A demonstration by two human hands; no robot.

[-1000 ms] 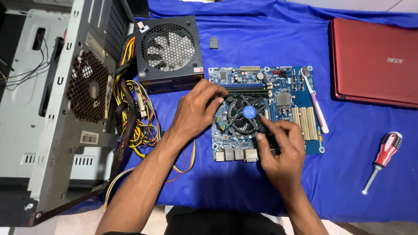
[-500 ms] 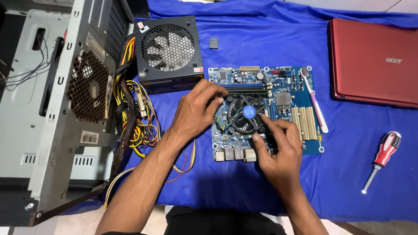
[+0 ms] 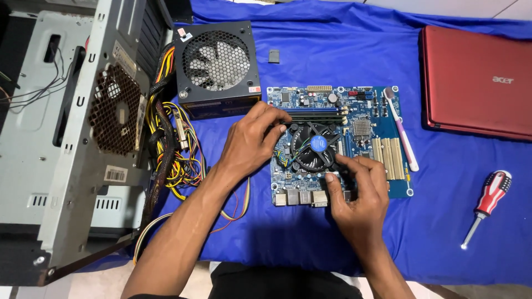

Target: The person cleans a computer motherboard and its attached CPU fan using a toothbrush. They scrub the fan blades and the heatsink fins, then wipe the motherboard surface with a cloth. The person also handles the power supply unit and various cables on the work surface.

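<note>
A blue motherboard (image 3: pixel 363 105) lies flat on a blue cloth, with a round black cooler fan (image 3: pixel 313 147) near its middle. My left hand (image 3: pixel 249 141) rests on the board's left edge, its fingertips pressed against the fan's upper-left corner. My right hand (image 3: pixel 360 194) covers the board's lower middle, with thumb and fingers pinched at the fan's lower-right corner. A pink and white toothbrush (image 3: pixel 402 130) lies along the board's right side.
A black power supply (image 3: pixel 217 66) with a bundle of coloured cables (image 3: pixel 172 149) sits at the upper left beside an open grey computer case (image 3: pixel 61 138). A closed red laptop (image 3: pixel 476 77) lies at the right, a red-handled screwdriver (image 3: pixel 487 202) below it. A small dark part (image 3: pixel 273 55) lies on the cloth (image 3: pixel 443 232).
My right hand has slid slightly down and its fingers have shifted at the fan's lower-right corner. The left hand has stayed in place.
</note>
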